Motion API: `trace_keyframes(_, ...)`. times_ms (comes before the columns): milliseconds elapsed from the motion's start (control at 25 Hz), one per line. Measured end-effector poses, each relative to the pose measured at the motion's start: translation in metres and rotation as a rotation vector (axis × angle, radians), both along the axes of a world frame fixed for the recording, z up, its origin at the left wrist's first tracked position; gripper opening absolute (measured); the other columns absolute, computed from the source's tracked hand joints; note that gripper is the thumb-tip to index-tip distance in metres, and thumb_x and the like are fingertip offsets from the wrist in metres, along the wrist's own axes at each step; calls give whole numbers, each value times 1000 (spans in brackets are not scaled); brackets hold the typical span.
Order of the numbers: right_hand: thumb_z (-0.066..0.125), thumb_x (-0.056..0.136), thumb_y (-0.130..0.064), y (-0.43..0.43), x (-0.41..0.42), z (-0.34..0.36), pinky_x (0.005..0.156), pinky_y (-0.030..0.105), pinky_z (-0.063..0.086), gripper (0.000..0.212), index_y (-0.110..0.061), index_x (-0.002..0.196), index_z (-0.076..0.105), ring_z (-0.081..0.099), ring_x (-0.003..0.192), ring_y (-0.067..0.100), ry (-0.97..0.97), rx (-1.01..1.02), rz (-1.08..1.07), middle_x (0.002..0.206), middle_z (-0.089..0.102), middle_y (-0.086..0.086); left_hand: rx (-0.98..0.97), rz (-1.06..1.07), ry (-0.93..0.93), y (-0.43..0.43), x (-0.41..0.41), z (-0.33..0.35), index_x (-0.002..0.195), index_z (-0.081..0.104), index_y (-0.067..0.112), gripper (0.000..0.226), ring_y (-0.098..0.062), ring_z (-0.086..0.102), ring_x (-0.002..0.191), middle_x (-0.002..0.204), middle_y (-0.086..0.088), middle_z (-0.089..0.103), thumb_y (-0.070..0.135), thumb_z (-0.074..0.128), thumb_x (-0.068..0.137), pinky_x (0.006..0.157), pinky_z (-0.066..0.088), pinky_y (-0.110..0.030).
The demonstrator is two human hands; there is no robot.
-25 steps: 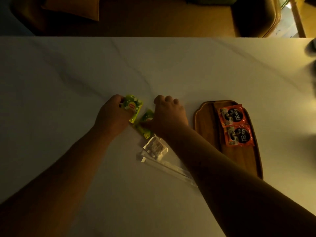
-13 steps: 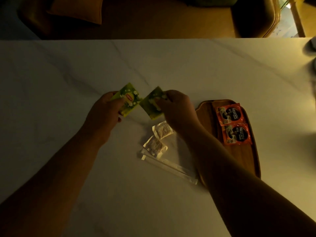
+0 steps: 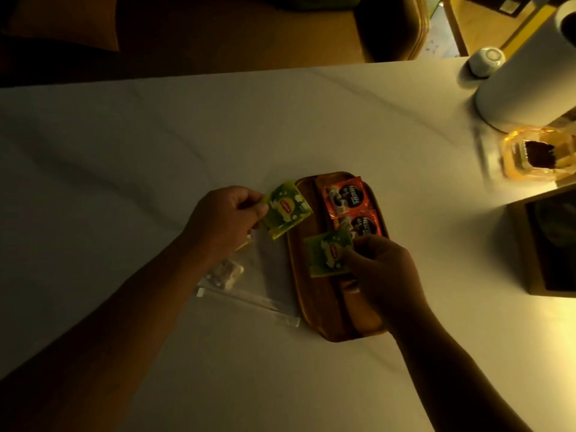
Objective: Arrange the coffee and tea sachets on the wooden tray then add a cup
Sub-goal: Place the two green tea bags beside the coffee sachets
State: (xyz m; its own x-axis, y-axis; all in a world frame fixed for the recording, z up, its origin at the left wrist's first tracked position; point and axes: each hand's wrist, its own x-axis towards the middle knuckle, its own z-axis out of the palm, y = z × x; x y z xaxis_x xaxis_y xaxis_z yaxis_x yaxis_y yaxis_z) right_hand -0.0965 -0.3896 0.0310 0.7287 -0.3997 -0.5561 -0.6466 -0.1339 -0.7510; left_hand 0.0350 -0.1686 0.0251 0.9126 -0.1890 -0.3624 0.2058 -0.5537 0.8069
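Note:
A wooden tray (image 3: 314, 310) lies on the white table, right of centre. Two red coffee sachets (image 3: 344, 198) lie end to end along its far right side. My left hand (image 3: 223, 219) pinches a green tea sachet (image 3: 285, 208) at the tray's far left edge. My right hand (image 3: 381, 272) holds a second green tea sachet (image 3: 327, 257) over the middle of the tray, just in front of the nearer coffee sachet. I cannot tell whether that sachet touches the wood.
Clear sugar packets (image 3: 226, 272) and a long wrapped stirrer (image 3: 249, 302) lie left of the tray. A white cylinder (image 3: 530, 76), a small white cap (image 3: 486, 59), an amber glass dish (image 3: 536, 154) and a dark box (image 3: 548, 241) stand at the right.
Both hands lifted the green tea sachets off the table and carried them right to the tray. The view swung right, bringing the cylinder, dish and box into sight.

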Motion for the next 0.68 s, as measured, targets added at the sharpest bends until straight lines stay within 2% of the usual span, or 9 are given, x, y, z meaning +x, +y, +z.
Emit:
trace_keyframes(80, 73, 89, -36, -4, 3, -5, 43, 12, 50, 6, -33, 87, 68, 72, 59, 1, 28, -43, 63, 82, 75, -5, 118, -66, -96, -21, 2, -1, 99, 75, 24, 15, -7, 69, 64, 70, 11, 71, 30, 70, 86, 66, 57, -27)
trace_keyframes(160, 71, 90, -39, -4, 9, -6, 42, 13, 48, 7, -34, 88, 67, 71, 57, 5, 53, -94, 138, 81, 73, -8, 202, -127, -161, -38, 5, -1, 105, 74, 23, 21, -8, 68, 73, 76, 15, 69, 33, 69, 87, 66, 50, -22)
trace_keyframes(200, 69, 90, -43, -4, 11, -6, 42, 14, 46, 8, -35, 91, 66, 69, 59, 5, 52, -195, 208, 82, 71, -12, 242, -159, -182, -45, 6, -2, 107, 73, 23, 23, -12, 68, 80, 83, 10, 70, 34, 69, 87, 69, 48, -24)
trace_keyframes(280, 64, 90, -49, -5, 8, -4, 51, 15, 42, 20, -37, 107, 66, 63, 74, 2, -9, -498, 341, 90, 64, -21, 360, -201, -246, -53, 5, -5, 110, 69, 23, 27, -19, 65, 92, 101, 0, 69, 36, 69, 87, 73, 46, -28)
trace_keyframes(360, 63, 88, -48, -5, -2, -4, 65, 22, 46, 35, -34, 120, 64, 64, 98, 13, -101, -693, 425, 108, 67, -12, 491, -222, -375, -54, 0, -5, 115, 64, 22, 32, -23, 60, 101, 113, -6, 62, 35, 68, 86, 76, 47, -33)
trace_keyframes(440, 57, 86, -46, -2, -14, -6, 82, 37, 54, 45, -31, 127, 63, 59, 120, 27, -162, -752, 571, 129, 66, -3, 536, -356, -570, -57, -12, -4, 119, 63, 19, 33, -27, 56, 107, 120, -9, 59, 31, 64, 89, 78, 50, -36)
trace_keyframes(520, 53, 83, -46, 5, -24, -10, 100, 53, 50, 56, -27, 135, 60, 52, 132, 35, -179, -735, 767, 141, 62, 3, 526, -557, -680, -60, -24, -6, 124, 64, 17, 34, -29, 56, 111, 129, -8, 60, 26, 59, 92, 83, 52, -39)
trace_keyframes(600, 47, 82, -49, 10, -28, -15, 110, 53, 37, 63, -26, 140, 55, 45, 140, 35, -152, -706, 921, 149, 55, 5, 553, -664, -654, -62, -32, -9, 130, 63, 17, 37, -28, 54, 118, 138, -6, 58, 26, 55, 95, 90, 51, -41)
trace_keyframes(680, 41, 83, -49, 13, -28, -20, 110, 48, 26, 63, -25, 140, 54, 44, 141, 35, -170, -719, 959, 151, 53, 5, 579, -677, -601, -59, -33, -11, 132, 61, 18, 40, -27, 52, 124, 143, -3, 56, 30, 54, 96, 95, 48, -43)
